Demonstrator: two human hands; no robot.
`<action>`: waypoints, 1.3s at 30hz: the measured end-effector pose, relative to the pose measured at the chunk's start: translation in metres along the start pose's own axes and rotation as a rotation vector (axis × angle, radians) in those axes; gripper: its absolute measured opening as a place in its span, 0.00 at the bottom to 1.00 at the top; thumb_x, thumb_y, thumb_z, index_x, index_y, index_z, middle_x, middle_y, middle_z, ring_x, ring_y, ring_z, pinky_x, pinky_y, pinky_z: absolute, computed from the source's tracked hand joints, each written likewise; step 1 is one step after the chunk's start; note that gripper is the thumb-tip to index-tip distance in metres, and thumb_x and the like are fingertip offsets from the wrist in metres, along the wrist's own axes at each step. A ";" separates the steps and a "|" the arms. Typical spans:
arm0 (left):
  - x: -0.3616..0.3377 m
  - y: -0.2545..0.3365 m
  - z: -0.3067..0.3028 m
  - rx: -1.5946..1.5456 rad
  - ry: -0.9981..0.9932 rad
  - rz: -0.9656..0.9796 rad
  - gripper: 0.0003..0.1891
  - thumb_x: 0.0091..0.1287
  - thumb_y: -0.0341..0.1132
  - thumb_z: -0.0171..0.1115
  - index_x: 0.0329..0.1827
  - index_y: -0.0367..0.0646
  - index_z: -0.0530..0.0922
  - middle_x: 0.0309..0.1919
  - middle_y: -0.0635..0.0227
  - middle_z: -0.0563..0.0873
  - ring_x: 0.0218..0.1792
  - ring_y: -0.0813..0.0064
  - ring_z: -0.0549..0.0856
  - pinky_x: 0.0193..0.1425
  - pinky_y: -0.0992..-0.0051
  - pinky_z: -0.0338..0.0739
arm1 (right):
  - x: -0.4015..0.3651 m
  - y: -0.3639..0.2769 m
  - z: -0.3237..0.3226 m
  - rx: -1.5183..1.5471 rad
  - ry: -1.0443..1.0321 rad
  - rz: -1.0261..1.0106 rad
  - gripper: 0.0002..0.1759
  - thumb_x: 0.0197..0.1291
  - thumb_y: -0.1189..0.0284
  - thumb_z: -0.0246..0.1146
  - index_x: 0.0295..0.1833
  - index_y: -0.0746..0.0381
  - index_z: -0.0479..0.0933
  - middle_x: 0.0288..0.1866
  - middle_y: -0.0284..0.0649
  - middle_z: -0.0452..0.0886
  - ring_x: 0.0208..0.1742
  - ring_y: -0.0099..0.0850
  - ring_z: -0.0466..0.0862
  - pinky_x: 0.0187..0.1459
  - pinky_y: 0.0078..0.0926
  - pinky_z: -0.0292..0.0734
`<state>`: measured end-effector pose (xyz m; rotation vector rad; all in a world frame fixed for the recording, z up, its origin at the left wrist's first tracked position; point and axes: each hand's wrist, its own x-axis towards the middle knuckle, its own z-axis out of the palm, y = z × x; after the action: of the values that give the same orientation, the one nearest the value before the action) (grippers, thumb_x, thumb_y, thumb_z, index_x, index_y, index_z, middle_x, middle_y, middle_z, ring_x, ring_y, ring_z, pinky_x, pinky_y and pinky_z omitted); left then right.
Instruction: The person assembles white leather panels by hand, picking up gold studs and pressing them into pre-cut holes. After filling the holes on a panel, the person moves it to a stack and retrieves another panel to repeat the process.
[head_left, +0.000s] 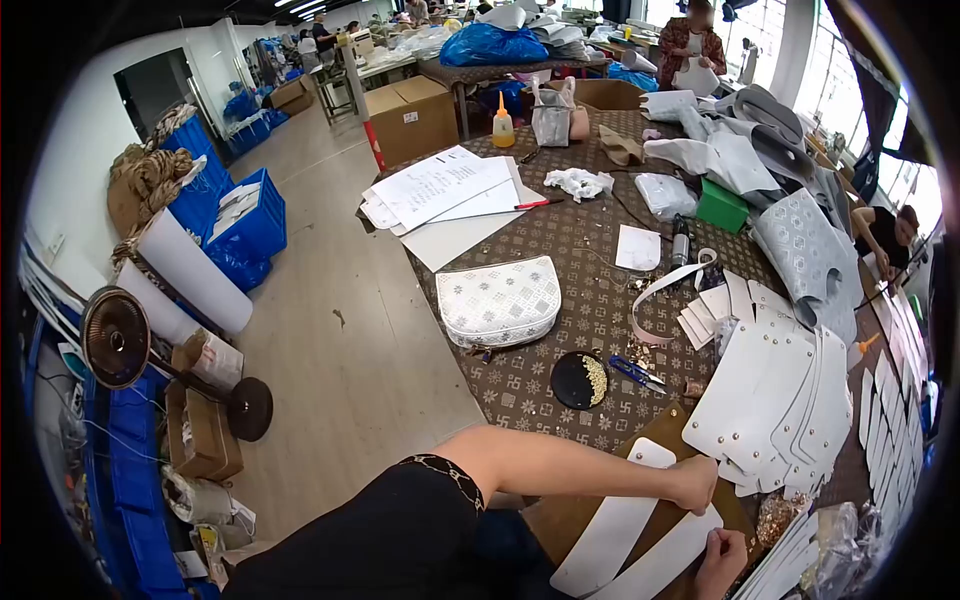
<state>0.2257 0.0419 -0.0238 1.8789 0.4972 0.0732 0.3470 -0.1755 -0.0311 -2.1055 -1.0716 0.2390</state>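
Two long white leather-like strips [612, 540] lie side by side on a brown board at the table's near edge. My left hand [692, 486] is closed over the upper end of the nearer white strip [668, 552], fingertips pointing down. Curled beside that strip's right edge is my right hand [722, 562], its fingers bent together. Whatever sits between the fingers of either hand is too small or hidden to make out. Just beyond are a black round dish [568, 382] of small gold pieces and blue-handled thread snips [637, 374].
A white patterned bag [500, 303] stands left of the dish. White panels with gold studs [765, 385] are piled to the right, near a clear bag of small metal parts [780, 517]. Papers [450, 187] and a glue bottle [503, 127] lie farther back; a fan [117, 337] stands left.
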 end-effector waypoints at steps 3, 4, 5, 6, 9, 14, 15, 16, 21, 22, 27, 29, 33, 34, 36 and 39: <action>-0.002 0.001 -0.001 0.010 0.010 0.011 0.05 0.47 0.28 0.78 0.25 0.38 0.89 0.27 0.58 0.92 0.31 0.63 0.92 0.39 0.65 0.87 | -0.002 -0.024 0.002 -0.050 0.009 -0.097 0.05 0.61 0.81 0.68 0.38 0.70 0.78 0.31 0.46 0.78 0.32 0.39 0.77 0.39 0.35 0.74; -0.005 0.003 -0.004 -0.007 0.013 0.010 0.05 0.48 0.29 0.79 0.27 0.38 0.90 0.28 0.57 0.92 0.32 0.63 0.92 0.41 0.66 0.87 | -0.001 -0.035 0.001 -0.084 0.032 -0.168 0.05 0.59 0.82 0.68 0.38 0.70 0.78 0.31 0.49 0.78 0.32 0.44 0.78 0.40 0.38 0.75; -0.007 0.006 -0.006 0.005 0.016 0.011 0.06 0.49 0.29 0.79 0.27 0.38 0.90 0.29 0.57 0.92 0.33 0.63 0.92 0.41 0.66 0.87 | -0.002 -0.039 0.002 -0.106 0.045 -0.164 0.05 0.57 0.82 0.68 0.36 0.70 0.77 0.32 0.52 0.79 0.34 0.51 0.79 0.42 0.43 0.75; -0.007 0.005 -0.004 0.017 0.016 0.015 0.06 0.49 0.30 0.79 0.28 0.38 0.91 0.29 0.57 0.92 0.33 0.63 0.92 0.42 0.66 0.87 | -0.002 -0.044 0.000 -0.095 0.028 -0.136 0.05 0.58 0.82 0.68 0.36 0.70 0.77 0.32 0.52 0.79 0.35 0.51 0.79 0.42 0.43 0.75; -0.013 0.007 -0.007 0.066 0.039 0.088 0.07 0.51 0.32 0.79 0.31 0.39 0.92 0.30 0.58 0.93 0.33 0.64 0.92 0.43 0.66 0.87 | 0.000 -0.040 -0.004 -0.121 0.015 -0.136 0.05 0.58 0.82 0.69 0.36 0.69 0.78 0.32 0.51 0.80 0.37 0.51 0.81 0.43 0.44 0.76; -0.010 -0.002 -0.001 0.079 0.048 0.107 0.07 0.51 0.33 0.78 0.33 0.42 0.93 0.32 0.59 0.94 0.35 0.63 0.93 0.46 0.66 0.87 | -0.041 -0.083 -0.006 -0.078 0.054 -0.015 0.25 0.58 0.74 0.75 0.60 0.68 0.79 0.48 0.50 0.80 0.45 0.47 0.82 0.46 0.42 0.77; -0.015 0.002 -0.003 0.083 0.069 0.110 0.07 0.52 0.33 0.78 0.33 0.43 0.93 0.33 0.59 0.94 0.36 0.63 0.93 0.46 0.66 0.87 | -0.062 -0.094 -0.007 -0.097 0.026 -0.157 0.29 0.56 0.72 0.78 0.62 0.67 0.78 0.53 0.51 0.81 0.51 0.50 0.81 0.51 0.43 0.77; -0.020 0.006 -0.006 0.085 0.080 0.109 0.07 0.52 0.34 0.78 0.34 0.43 0.93 0.33 0.59 0.94 0.36 0.62 0.93 0.47 0.66 0.87 | -0.085 -0.105 -0.008 -0.117 -0.007 -0.289 0.33 0.55 0.69 0.80 0.65 0.67 0.77 0.58 0.52 0.81 0.56 0.52 0.81 0.56 0.44 0.77; -0.010 0.001 -0.007 0.117 0.027 0.127 0.08 0.53 0.36 0.77 0.35 0.44 0.94 0.32 0.61 0.94 0.34 0.64 0.92 0.44 0.67 0.87 | -0.171 -0.151 -0.005 -0.376 -0.468 -0.267 0.41 0.53 0.59 0.80 0.72 0.52 0.74 0.78 0.46 0.71 0.81 0.52 0.66 0.80 0.57 0.58; -0.011 0.000 -0.007 0.111 0.042 0.143 0.08 0.54 0.36 0.77 0.34 0.44 0.94 0.32 0.61 0.94 0.34 0.64 0.92 0.44 0.67 0.87 | -0.176 -0.140 -0.003 -0.379 -0.445 -0.217 0.41 0.53 0.59 0.80 0.72 0.52 0.74 0.78 0.46 0.71 0.81 0.52 0.66 0.80 0.57 0.58; -0.022 0.012 -0.019 -0.097 0.007 0.066 0.12 0.63 0.39 0.78 0.43 0.40 0.93 0.37 0.62 0.95 0.35 0.72 0.91 0.45 0.71 0.85 | -0.167 -0.122 -0.005 -0.332 -0.334 -0.277 0.32 0.61 0.64 0.74 0.71 0.52 0.76 0.79 0.41 0.71 0.82 0.45 0.67 0.80 0.57 0.58; -0.025 0.016 -0.019 -0.418 0.025 -0.060 0.14 0.71 0.41 0.74 0.45 0.36 0.91 0.31 0.71 0.89 0.27 0.81 0.82 0.34 0.77 0.78 | -0.156 -0.118 -0.007 -0.305 -0.340 -0.282 0.32 0.61 0.64 0.74 0.71 0.52 0.76 0.80 0.40 0.71 0.82 0.45 0.67 0.80 0.56 0.58; -0.049 0.023 -0.034 -1.282 -0.211 -0.272 0.14 0.84 0.41 0.56 0.53 0.38 0.81 0.21 0.81 0.63 0.21 0.87 0.61 0.23 0.82 0.56 | -0.138 -0.108 -0.001 -0.267 -0.316 -0.267 0.31 0.63 0.64 0.73 0.71 0.53 0.76 0.81 0.41 0.70 0.83 0.46 0.66 0.82 0.56 0.56; -0.058 0.020 -0.031 -1.459 -0.210 -0.309 0.15 0.85 0.42 0.53 0.55 0.38 0.80 0.23 0.81 0.64 0.21 0.87 0.61 0.23 0.81 0.57 | -0.135 -0.108 -0.001 -0.273 -0.315 -0.275 0.30 0.63 0.64 0.73 0.71 0.54 0.77 0.81 0.42 0.70 0.83 0.46 0.65 0.82 0.56 0.55; -0.081 0.018 -0.023 -1.588 -0.264 -0.312 0.17 0.87 0.42 0.49 0.58 0.37 0.79 0.26 0.78 0.70 0.23 0.84 0.66 0.26 0.81 0.62 | -0.131 -0.116 -0.001 -0.266 -0.230 -0.282 0.28 0.61 0.70 0.75 0.67 0.57 0.79 0.76 0.46 0.75 0.78 0.48 0.72 0.79 0.52 0.63; -0.110 0.006 -0.001 -1.858 -0.283 -0.291 0.17 0.86 0.38 0.48 0.66 0.36 0.77 0.38 0.66 0.83 0.38 0.73 0.79 0.47 0.73 0.79 | -0.126 -0.131 0.001 -0.065 0.008 -0.177 0.24 0.59 0.76 0.75 0.62 0.60 0.82 0.65 0.46 0.83 0.66 0.47 0.81 0.67 0.46 0.76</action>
<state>0.1270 0.0003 0.0032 -0.0136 0.2593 0.0385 0.1865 -0.2224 0.0389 -2.0508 -1.2681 0.1110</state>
